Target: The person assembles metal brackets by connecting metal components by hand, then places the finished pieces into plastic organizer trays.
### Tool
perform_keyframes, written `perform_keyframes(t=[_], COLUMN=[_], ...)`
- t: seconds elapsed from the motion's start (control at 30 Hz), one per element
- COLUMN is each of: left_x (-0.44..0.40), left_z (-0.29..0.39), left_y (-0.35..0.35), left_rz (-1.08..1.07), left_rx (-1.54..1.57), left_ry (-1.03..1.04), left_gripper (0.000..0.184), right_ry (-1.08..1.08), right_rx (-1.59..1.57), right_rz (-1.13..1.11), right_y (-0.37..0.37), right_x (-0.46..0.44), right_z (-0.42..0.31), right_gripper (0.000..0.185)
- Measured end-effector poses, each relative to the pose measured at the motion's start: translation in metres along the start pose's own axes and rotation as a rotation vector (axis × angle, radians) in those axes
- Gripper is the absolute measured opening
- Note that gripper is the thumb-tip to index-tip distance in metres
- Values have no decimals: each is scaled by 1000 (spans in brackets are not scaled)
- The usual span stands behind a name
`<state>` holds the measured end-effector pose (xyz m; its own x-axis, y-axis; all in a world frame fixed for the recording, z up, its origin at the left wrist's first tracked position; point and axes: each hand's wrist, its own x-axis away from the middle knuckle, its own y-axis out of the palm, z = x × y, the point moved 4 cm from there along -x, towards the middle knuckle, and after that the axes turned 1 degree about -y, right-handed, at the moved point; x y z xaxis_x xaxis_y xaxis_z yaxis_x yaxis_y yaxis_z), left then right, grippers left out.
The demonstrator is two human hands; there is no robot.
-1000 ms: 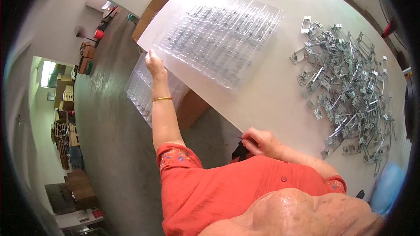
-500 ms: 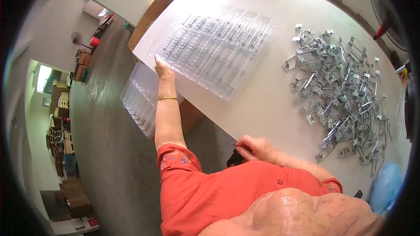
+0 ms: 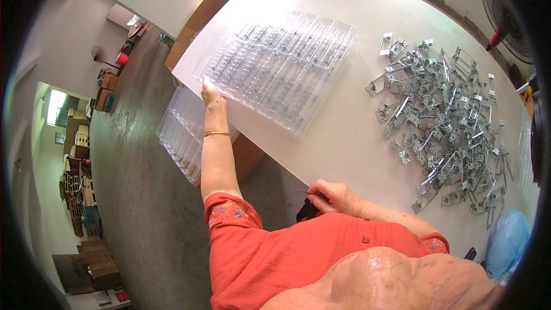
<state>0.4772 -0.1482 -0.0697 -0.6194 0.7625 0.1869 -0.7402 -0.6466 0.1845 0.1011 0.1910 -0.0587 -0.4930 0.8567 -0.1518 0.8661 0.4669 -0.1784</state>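
Observation:
My left hand (image 3: 212, 92) reaches out to the near left edge of a clear plastic tray (image 3: 275, 69) on the white table. Its fingers are closed on the rim, partly hidden under the edge. Long moulded compartments with small dark and shiny details run across the tray; I cannot tell whether these are parts or layers beneath. By the table's near edge, my right hand (image 3: 336, 196) is closed around a thin dark item, mostly hidden by the fingers. Something black (image 3: 307, 210) shows just below it. A heap of metal brackets with rods (image 3: 447, 126) lies to the right.
More clear trays (image 3: 186, 132) sit lower, left of the table (image 3: 344, 155), by a cardboard box (image 3: 247, 158). Another carton (image 3: 198, 20) stands at the table's far left edge. A blue plastic bag (image 3: 506, 238) is at the right, and a fan (image 3: 505, 23) stands behind.
The whole view has shifted slightly. Both hands keep the same places, the left at the tray's edge and the right at the table's near edge.

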Motion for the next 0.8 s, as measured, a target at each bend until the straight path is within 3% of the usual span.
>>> perform_keyframes(t=[0.27,0.37,0.57,0.8], left_x=[12,6,-16,-8], left_z=[6,5,-7,1], left_y=[3,-3,-6,-1], left_rz=[-3,-6,-16,109], left_rx=[-20,-162,-61,-245], left_ry=[53,113,114,260], left_gripper=[54,55,57,56], right_ry=[-16,-20,-29,-43], right_rx=[9,11,-7,13], right_rz=[10,6,28,18], right_y=[2,1,-1,3], right_x=[2,1,2,3], right_z=[4,4,1,7], right_gripper=[14,14,14,14])
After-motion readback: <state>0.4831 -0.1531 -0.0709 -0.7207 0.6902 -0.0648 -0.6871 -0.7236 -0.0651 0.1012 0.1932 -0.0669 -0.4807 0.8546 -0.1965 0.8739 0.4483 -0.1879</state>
